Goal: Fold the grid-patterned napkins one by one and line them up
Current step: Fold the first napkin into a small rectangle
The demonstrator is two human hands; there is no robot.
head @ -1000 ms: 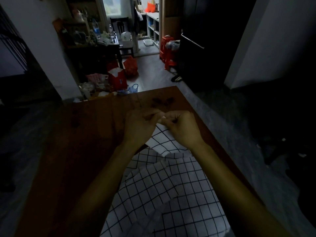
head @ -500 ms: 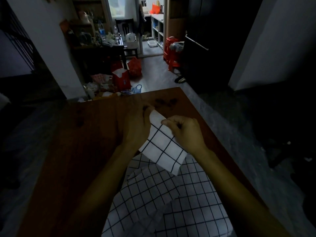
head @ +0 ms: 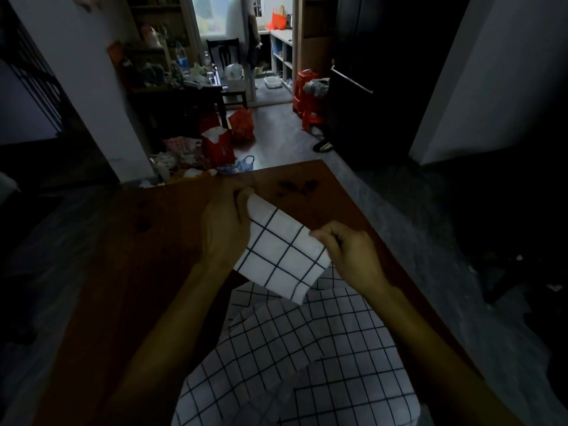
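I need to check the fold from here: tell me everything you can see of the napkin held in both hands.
The held napkin is white cloth with a black grid, folded into a small, roughly square piece. It is lifted above the wooden table, tilted. The left hand grips its far left edge; the right hand pinches its right corner. Its near corner hangs over the unfolded napkins.

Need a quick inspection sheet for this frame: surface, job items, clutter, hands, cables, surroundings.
Surface: brown wooden table, dark stains near the far edge.
Job's things: folded napkin held up; unfolded grid napkins heaped at the near edge.
Clutter: nothing seen on the table.
Grippers: left hand grips the napkin's far corner; right hand pinches its right corner.
Cables: nothing seen.
Surroundings: dim room; red bags and red stools on the floor.
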